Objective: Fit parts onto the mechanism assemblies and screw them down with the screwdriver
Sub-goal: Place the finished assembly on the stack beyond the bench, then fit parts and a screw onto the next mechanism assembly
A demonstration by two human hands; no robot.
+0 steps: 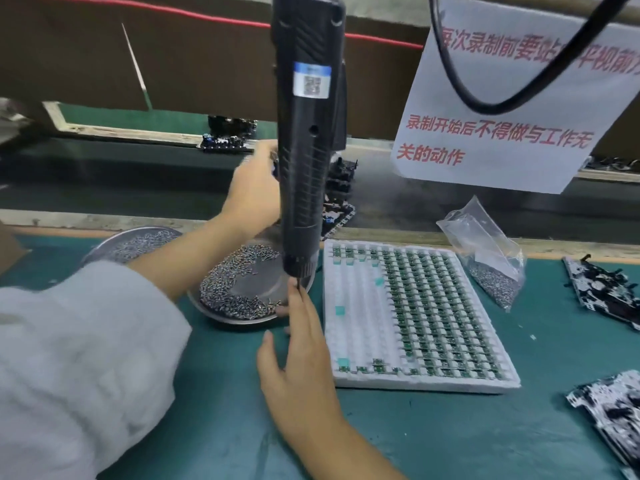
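Reaching past the hanging screwdriver (308,133), the left hand (254,194) touches a mechanism assembly (337,199); its fingers are hidden, grip unclear. Nearer, the right hand (298,355) lies straight-fingered at the driver's tip, beside the screw dish (242,282). Rightward, the parts tray (408,313). A blurred QR label marks the driver.
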